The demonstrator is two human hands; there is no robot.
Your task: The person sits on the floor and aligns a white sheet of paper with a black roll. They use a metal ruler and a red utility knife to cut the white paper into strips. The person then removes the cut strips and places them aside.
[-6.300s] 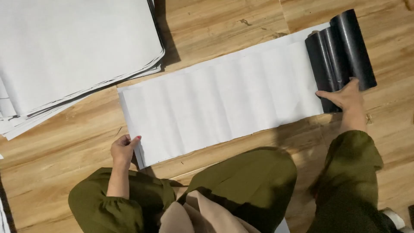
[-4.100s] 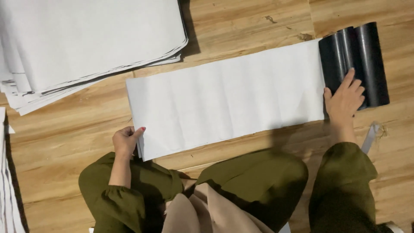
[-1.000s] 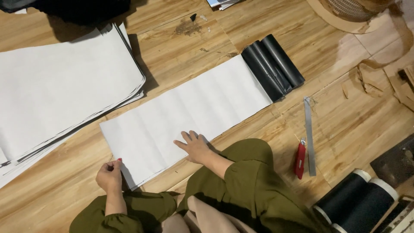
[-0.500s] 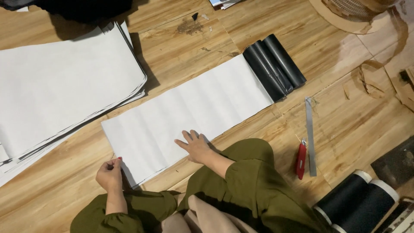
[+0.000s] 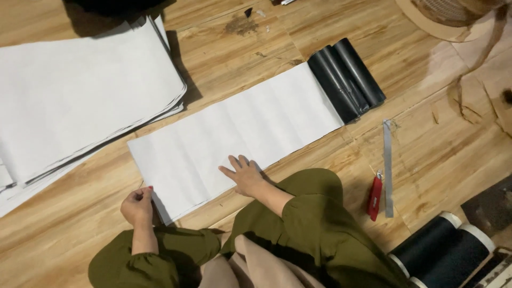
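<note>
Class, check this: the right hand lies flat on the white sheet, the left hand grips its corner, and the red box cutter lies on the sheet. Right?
Not quite. The head view shows the red box cutter on the wooden floor beside the metal ruler, not on the white sheet. The right hand and left hand are as stated.

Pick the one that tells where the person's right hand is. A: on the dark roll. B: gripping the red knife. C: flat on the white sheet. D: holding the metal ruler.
C: the right hand lies palm down, fingers spread, on the white sheet, well apart from the red knife, metal ruler and dark roll.
</note>
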